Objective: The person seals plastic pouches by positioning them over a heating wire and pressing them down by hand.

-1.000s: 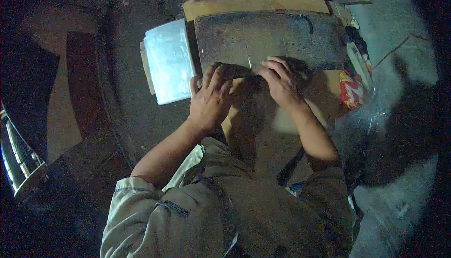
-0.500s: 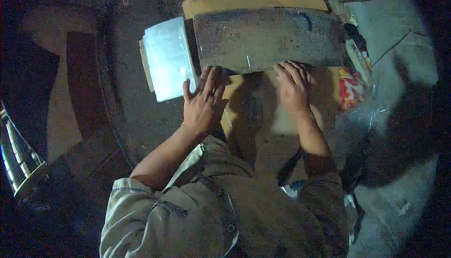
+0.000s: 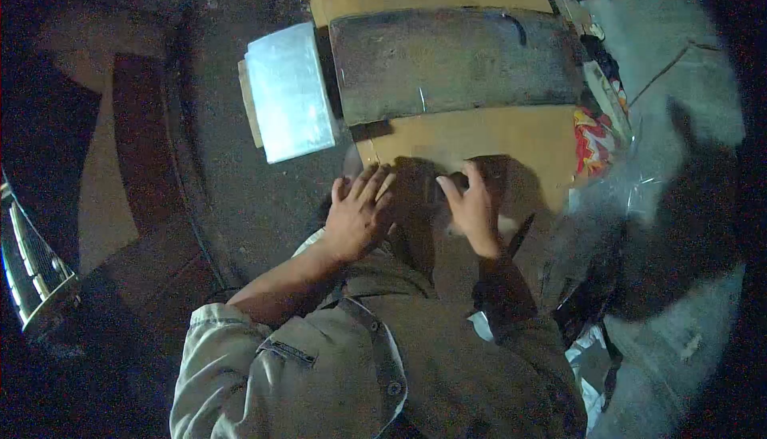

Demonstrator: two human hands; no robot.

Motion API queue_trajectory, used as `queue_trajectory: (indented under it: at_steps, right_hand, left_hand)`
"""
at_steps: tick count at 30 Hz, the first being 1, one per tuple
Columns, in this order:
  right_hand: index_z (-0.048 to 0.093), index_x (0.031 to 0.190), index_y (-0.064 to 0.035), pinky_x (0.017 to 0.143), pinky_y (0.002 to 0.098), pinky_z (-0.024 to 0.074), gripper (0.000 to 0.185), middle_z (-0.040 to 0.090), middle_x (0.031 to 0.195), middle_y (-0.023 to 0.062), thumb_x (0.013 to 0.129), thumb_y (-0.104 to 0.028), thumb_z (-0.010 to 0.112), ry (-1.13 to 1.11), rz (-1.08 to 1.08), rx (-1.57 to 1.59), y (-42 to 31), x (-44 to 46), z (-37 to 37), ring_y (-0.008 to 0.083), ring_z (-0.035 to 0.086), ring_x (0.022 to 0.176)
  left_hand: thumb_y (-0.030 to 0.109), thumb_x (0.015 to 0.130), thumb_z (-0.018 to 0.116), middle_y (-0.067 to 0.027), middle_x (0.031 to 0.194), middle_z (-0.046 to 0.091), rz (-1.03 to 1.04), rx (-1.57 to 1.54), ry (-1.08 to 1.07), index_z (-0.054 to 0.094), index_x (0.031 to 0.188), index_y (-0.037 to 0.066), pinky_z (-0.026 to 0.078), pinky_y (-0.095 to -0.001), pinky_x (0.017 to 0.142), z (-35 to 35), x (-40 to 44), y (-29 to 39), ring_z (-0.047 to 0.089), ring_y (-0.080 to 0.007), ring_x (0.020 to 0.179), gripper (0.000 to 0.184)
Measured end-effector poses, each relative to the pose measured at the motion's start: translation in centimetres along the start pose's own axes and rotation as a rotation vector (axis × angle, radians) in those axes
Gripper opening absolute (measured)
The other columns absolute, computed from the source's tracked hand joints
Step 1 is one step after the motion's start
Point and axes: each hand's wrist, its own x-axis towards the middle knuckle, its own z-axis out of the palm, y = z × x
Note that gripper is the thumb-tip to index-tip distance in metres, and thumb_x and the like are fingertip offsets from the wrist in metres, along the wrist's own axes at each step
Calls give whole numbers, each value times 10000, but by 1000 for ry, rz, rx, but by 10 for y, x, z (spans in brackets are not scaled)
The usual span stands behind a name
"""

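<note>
- Tan board (image 3: 495, 129), the largest thing before me, lies in front of my body, its far edge away from me and its near part under the shadows of my hands.
- Dark board (image 3: 447, 63) rests across the middle of the tan board, covering it nearly from left edge to right; a tan strip shows beyond its far edge and a broader one on my side.
- Clear plastic stack (image 3: 289, 91), shiny and pale, sits just beside the left edge of both boards, with a brown piece (image 3: 250, 107) showing from under its left side.
- Left hand (image 3: 358, 219), mine, is palm down at the near left edge of the tan board, fingers slightly spread; I cannot tell whether they touch it.
- Right hand (image 3: 476, 207), mine too, is over the near part of the tan board, thumb and forefinger apart; I see nothing certain between them.
- Red-and-yellow packet (image 3: 591, 147) lies against the tan board's right edge.
- Curved dark strip (image 3: 519, 27) shows near the dark board's far right corner.
</note>
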Motion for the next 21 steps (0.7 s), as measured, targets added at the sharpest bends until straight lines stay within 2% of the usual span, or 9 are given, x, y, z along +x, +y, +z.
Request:
queue_trajectory:
  at_steps: [3,5,8,10,16,17,19,20,21]
  right_hand:
    - [490,1126,-22,770,391,465,421,581,1065,206,853,-292,663,21,15,30,-9,-6,3,312,589,958]
    - [494,1085,-28,771,392,455,393,577,1045,195,830,-258,683,42,93,87,-6,-8,9,314,584,909]
    - [513,1044,-25,762,402,466,375,598,1013,210,795,-223,712,123,-59,-15,6,-1,13,351,599,881]
    - [545,1036,-23,772,379,448,314,616,998,169,827,-219,673,38,29,-34,2,3,7,302,593,897]
    - [559,992,-5,736,355,455,225,627,934,163,849,-164,628,-12,-8,-20,13,9,5,261,609,846]
    - [559,992,-5,736,355,455,225,627,934,163,849,-164,628,-10,-11,-19,17,8,6,261,609,846]
    - [543,963,9,701,314,447,199,610,867,132,860,-146,615,46,-57,86,12,3,1,189,589,785]
    - [543,963,9,701,314,447,199,610,867,132,860,-146,615,49,-59,86,7,0,-2,189,589,785]
    - [524,927,1,691,328,443,156,581,833,127,849,-104,609,84,-72,153,1,-4,-6,207,561,763]
  left_hand:
    - [366,829,580,-108,1478,250,49,178,-109,401,1364,128,190,-590,1047,20,-5,2,215,-274,1373,612]
    - [303,832,547,-120,1444,310,104,203,-3,471,1312,124,201,-621,1012,44,-11,-3,273,-299,1341,518]
    - [331,824,551,-125,1432,321,114,157,-17,477,1306,124,206,-607,1014,45,-15,1,284,-301,1332,530]
    - [362,835,547,-132,1421,336,91,139,-42,468,1313,114,212,-611,1009,43,-14,4,289,-302,1328,544]
    - [417,854,540,-145,1389,373,65,-16,13,466,1301,94,225,-618,1001,35,-16,8,307,-319,1315,556]
    - [417,854,540,-145,1389,373,65,-13,16,466,1301,94,225,-618,1001,30,-16,11,307,-319,1315,556]
    - [373,847,573,-147,1361,411,-32,-161,-10,482,1284,85,231,-588,1017,21,-15,17,356,-319,1286,532]
    - [373,847,573,-147,1361,411,-30,-159,-7,482,1284,85,231,-588,1017,21,-14,17,356,-319,1286,532]
    - [332,840,592,-157,1304,453,-29,-214,24,487,1256,57,285,-540,1001,20,-12,17,403,-332,1237,510]
